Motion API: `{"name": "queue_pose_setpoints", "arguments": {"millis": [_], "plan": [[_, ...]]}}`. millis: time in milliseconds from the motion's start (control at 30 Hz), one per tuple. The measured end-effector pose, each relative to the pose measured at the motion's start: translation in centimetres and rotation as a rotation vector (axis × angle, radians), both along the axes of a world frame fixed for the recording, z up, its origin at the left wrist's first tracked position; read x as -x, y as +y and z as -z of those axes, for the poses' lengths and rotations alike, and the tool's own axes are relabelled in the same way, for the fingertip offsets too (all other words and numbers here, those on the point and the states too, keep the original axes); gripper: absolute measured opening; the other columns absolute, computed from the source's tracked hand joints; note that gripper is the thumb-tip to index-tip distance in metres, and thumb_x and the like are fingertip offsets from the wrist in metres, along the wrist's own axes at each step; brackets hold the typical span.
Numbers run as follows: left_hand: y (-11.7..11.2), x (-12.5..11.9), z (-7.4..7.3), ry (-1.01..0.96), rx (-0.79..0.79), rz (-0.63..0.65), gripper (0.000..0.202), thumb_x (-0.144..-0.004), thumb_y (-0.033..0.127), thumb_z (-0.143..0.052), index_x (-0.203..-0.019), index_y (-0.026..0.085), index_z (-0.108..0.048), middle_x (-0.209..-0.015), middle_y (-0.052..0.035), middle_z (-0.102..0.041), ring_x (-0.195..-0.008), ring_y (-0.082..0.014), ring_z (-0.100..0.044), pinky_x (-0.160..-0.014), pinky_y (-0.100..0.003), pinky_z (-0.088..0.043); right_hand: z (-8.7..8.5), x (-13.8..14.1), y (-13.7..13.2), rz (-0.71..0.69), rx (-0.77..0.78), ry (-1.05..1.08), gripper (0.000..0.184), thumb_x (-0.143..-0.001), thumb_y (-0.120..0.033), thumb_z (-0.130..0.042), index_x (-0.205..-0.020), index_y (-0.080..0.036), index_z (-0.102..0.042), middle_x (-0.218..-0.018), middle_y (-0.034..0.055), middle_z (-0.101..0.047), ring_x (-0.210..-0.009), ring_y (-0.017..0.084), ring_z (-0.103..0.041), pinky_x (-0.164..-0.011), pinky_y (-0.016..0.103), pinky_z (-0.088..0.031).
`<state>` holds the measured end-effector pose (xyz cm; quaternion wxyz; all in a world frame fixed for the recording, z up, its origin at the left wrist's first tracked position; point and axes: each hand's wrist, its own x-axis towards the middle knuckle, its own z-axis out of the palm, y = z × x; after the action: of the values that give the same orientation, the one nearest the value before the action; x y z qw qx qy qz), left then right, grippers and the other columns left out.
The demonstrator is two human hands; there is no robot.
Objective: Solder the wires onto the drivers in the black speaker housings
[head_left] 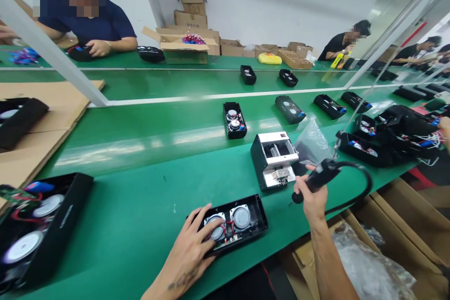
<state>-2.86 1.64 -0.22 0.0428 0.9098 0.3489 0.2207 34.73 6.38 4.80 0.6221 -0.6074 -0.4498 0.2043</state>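
Observation:
My left hand lies with fingers spread on the left end of an open black speaker case at the near edge of the green bench; two round speaker drivers and wiring show inside it. My right hand is closed round the black handle of a corded electric screwdriver, its tip pointing towards a small white and black screw feeder box just left of it. The screwdriver's thick black cable loops off to the right.
More open speaker cases ride the green conveyor, one just beyond the feeder. A pile of cases with loose wires sits right. Another case lies at my far left. Cardboard sheets, boxes and several seated people line the far side.

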Motion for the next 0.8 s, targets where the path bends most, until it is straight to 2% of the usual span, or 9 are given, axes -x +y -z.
{"name": "queue_pose_setpoints", "arguments": {"millis": [100, 200, 267, 367, 467, 567, 667, 800], "plan": [[-0.1, -0.2, 0.1, 0.008, -0.008, -0.012, 0.020, -0.073, 0.028, -0.090, -0.081, 0.027, -0.072, -0.136, -0.0002, -0.074, -0.152, -0.0403, -0.045, -0.122, -0.061, -0.040, -2.8, 0.4, 1.6, -0.017, -0.223, 0.219, 0.038, -0.090, -0.037, -0.081, -0.113, -0.026, -0.052, -0.059, -0.0146, -0.053, -0.042, 0.010, -0.048, -0.049, 0.026, -0.044], [-0.3, -0.6, 0.2, 0.008, -0.016, -0.045, 0.020, -0.073, 0.029, -0.091, -0.080, 0.026, -0.073, -0.134, -0.0015, -0.075, -0.151, -0.0406, -0.046, -0.122, -0.062, -0.040, -4.9, 1.5, 3.4, -0.027, -0.350, 0.237, 0.042, -0.088, -0.035, -0.084, -0.110, -0.026, -0.049, -0.057, -0.0147, -0.057, -0.042, 0.010, -0.050, -0.052, 0.027, -0.046], [-0.5, -0.9, 0.3, 0.005, -0.023, -0.063, 0.019, -0.074, 0.030, -0.091, -0.080, 0.026, -0.073, -0.134, -0.0013, -0.075, -0.151, -0.0406, -0.045, -0.123, -0.062, -0.039, -5.3, 2.3, 4.4, -0.034, -0.321, 0.169, 0.040, -0.088, -0.036, -0.083, -0.108, -0.025, -0.050, -0.057, -0.0138, -0.059, -0.043, 0.011, -0.052, -0.055, 0.029, -0.048], [-0.6, -1.2, 0.4, -0.024, -0.007, -0.076, 0.024, -0.074, 0.037, -0.095, -0.078, 0.026, -0.074, -0.133, -0.0003, -0.075, -0.151, -0.0391, -0.044, -0.125, -0.059, -0.036, -5.0, 3.2, 5.2, -0.042, -0.234, 0.071, 0.037, -0.088, -0.040, -0.084, -0.103, -0.023, -0.054, -0.055, -0.0124, -0.060, -0.044, 0.011, -0.053, -0.061, 0.032, -0.052], [-0.6, -1.3, 0.4, -0.066, 0.028, -0.087, 0.029, -0.073, 0.045, -0.097, -0.077, 0.027, -0.075, -0.133, 0.0014, -0.075, -0.152, -0.0376, -0.043, -0.126, -0.055, -0.033, -4.6, 3.3, 5.3, -0.073, -0.166, 0.049, 0.038, -0.085, -0.042, -0.086, -0.099, -0.023, -0.056, -0.056, -0.0108, -0.060, -0.046, 0.012, -0.054, -0.058, 0.032, -0.052], [-0.6, -1.3, 0.6, -0.090, 0.033, -0.088, 0.031, -0.071, 0.045, -0.099, -0.077, 0.027, -0.074, -0.133, 0.0028, -0.076, -0.151, -0.0384, -0.043, -0.126, -0.056, -0.032, -4.6, 3.0, 4.4, -0.190, -0.046, 0.054, 0.039, -0.081, -0.042, -0.089, -0.097, -0.023, -0.059, -0.055, -0.0097, -0.059, -0.044, 0.013, -0.053, -0.050, 0.030, -0.048], [-0.6, -1.5, 0.7, -0.096, 0.025, -0.087, 0.032, -0.072, 0.044, -0.099, -0.076, 0.025, -0.073, -0.132, 0.0027, -0.076, -0.150, -0.0397, -0.045, -0.124, -0.058, -0.035, -4.9, 3.2, 2.2, -0.296, 0.023, 0.117, 0.037, -0.083, -0.039, -0.089, -0.102, -0.024, -0.060, -0.055, -0.0101, -0.058, -0.041, 0.012, -0.050, -0.045, 0.028, -0.044], [-0.9, -2.5, 0.6, -0.082, 0.046, -0.116, 0.031, -0.075, 0.043, -0.098, -0.077, 0.024, -0.074, -0.133, 0.0026, -0.076, -0.148, -0.0423, -0.047, -0.122, -0.061, -0.039, -5.8, 5.4, -1.8, -0.397, -0.143, 0.311, 0.033, -0.094, -0.029, -0.080, -0.119, -0.029, -0.058, -0.059, -0.0119, -0.055, -0.041, 0.010, -0.048, -0.044, 0.025, -0.042]]}}
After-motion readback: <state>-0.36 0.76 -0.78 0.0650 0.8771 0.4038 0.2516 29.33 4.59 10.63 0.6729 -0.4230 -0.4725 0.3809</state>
